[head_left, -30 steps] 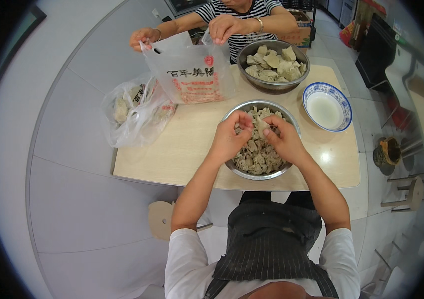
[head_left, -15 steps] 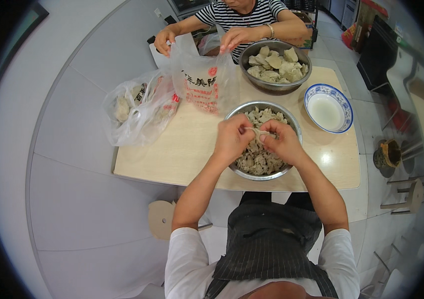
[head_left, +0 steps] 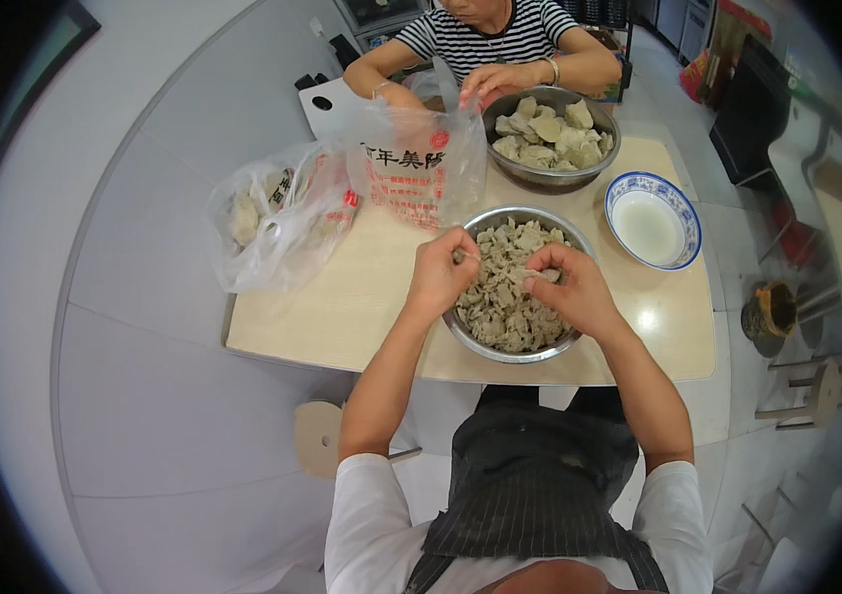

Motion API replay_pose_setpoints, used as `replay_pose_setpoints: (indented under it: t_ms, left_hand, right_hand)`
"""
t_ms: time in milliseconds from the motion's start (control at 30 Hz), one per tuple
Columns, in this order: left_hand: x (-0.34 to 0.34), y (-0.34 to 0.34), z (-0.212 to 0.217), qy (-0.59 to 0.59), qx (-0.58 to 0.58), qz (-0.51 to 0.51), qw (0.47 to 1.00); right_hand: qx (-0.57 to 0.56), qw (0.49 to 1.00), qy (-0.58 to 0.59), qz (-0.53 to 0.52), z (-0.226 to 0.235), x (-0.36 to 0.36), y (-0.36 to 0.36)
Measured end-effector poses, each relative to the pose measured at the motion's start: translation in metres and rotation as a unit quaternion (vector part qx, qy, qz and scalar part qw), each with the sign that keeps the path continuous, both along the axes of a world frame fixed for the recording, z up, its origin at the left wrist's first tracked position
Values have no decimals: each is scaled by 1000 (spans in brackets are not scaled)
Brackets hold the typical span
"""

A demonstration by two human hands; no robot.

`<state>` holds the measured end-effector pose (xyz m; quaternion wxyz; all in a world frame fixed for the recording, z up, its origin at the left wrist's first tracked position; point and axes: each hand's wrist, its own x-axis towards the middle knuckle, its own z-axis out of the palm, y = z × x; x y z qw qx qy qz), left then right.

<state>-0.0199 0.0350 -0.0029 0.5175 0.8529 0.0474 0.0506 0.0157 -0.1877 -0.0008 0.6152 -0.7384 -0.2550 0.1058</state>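
My left hand [head_left: 444,273] is over the left rim of a round metal bowl [head_left: 516,355], fingers pinched on a small scrap of pale greyish food. Across from it, my right hand [head_left: 576,292] pinches another bit of the same food above the bowl's right side. The two hands are apart. Small, uneven torn pieces [head_left: 512,305] fill the bowl; they look spongy, and I cannot tell their exact kind.
Behind stands a larger metal bowl [head_left: 558,182] of big pale chunks [head_left: 552,137]. A blue-patterned bowl [head_left: 687,203] with cloudy liquid is at right. A co-worker in a striped shirt [head_left: 520,35] has one hand in a printed plastic bag [head_left: 406,178]; another bag [head_left: 278,233] lies left.
My hands have drawn apart, the left moving left and the right slightly right and down, each with a scrap. The co-worker's hand has gone from the bag's top edge down into it.
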Motion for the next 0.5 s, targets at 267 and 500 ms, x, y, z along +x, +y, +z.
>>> replay_pose_setpoints:
  t_ms: [267,500]
  left_hand:
    - [3,-23,1,-84,-7,-97,992]
    - [3,-2,-14,-52,-82,-61,993]
  right_hand:
    - [-56,997,-58,-11,1,4,11]
    - [-27,996,-77,-28,-5,10,0]
